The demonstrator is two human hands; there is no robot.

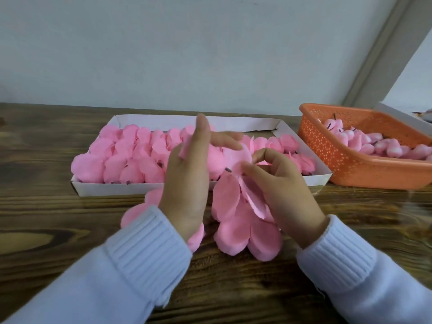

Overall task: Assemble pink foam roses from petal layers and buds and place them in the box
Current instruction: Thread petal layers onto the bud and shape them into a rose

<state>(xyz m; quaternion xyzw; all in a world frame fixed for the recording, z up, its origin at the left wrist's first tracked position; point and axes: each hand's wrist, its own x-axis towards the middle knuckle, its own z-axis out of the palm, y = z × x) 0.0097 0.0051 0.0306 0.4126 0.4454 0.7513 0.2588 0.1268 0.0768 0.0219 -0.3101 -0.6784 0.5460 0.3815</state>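
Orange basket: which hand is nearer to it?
Right. The right hand, pinching petal layers, sits just left of the orange basket; the left hand is farther left, beyond the right one.

Left hand upright, right hand pinching.

Both forearms covered by long sleeves, pale blue-white knit. Left sleeve, right sleeve: wide ribbed cuffs ending at wrist. Hands bare, no gloves, rings or watch visible.
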